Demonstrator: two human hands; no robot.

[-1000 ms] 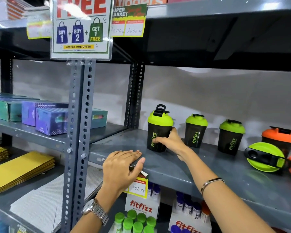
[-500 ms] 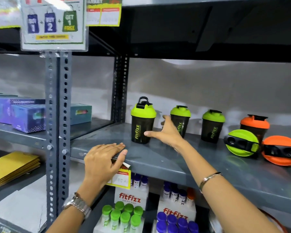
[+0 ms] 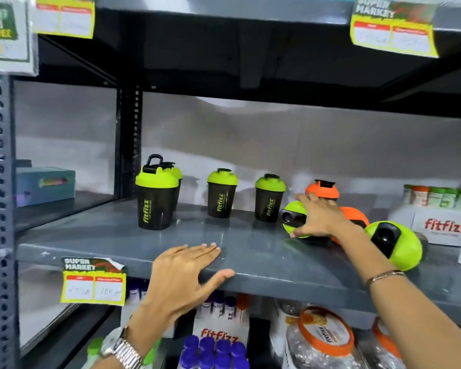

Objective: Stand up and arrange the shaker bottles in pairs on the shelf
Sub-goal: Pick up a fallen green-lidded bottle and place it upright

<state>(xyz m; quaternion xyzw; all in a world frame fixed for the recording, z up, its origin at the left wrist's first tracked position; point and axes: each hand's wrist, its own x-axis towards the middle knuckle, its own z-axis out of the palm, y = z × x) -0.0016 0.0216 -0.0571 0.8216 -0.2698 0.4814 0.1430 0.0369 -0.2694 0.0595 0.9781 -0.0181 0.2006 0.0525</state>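
"fitfizz" lettering on upright shaker bottles (image 3: 221, 194)

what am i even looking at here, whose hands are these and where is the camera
There is no machine here. A person wears one camera on the head, so you see the scene from their eyes, looking forward and down at their own two bare hands.

They face a grey metal shelf in a shop. The left hand, with a watch on its wrist, rests flat on the shelf's front edge and holds nothing. The right hand reaches to a green-lidded shaker lying on its side; its fingers spread over it, but a closed hold is not clear.

Upright shakers: a front left one with another close behind, two more green ones, and an orange one. An orange shaker and another green one also lie tipped over.
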